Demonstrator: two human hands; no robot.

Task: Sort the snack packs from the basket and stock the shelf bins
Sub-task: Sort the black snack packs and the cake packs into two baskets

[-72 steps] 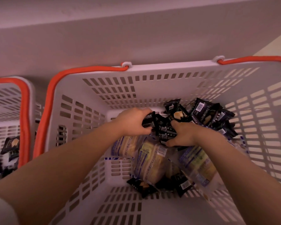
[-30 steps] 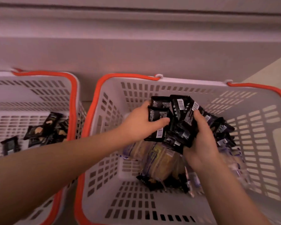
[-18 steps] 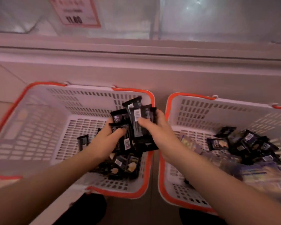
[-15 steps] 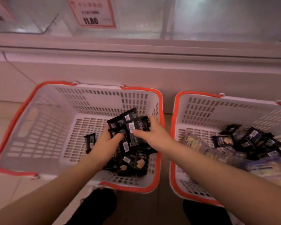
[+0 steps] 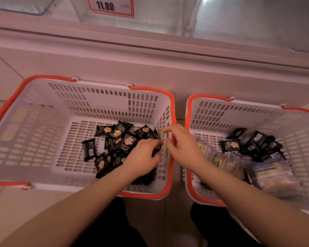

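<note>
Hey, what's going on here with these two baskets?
A person is sorting snacks between two white baskets with orange rims. The left basket holds a pile of small black snack packs. The left hand rests on that pile, fingers curled. The right hand hovers open above the gap between the baskets. The right basket holds more black packs beside larger clear-wrapped packs.

left hand (image 5: 143,158) lowered, right hand (image 5: 183,147) fingers spread
</note>
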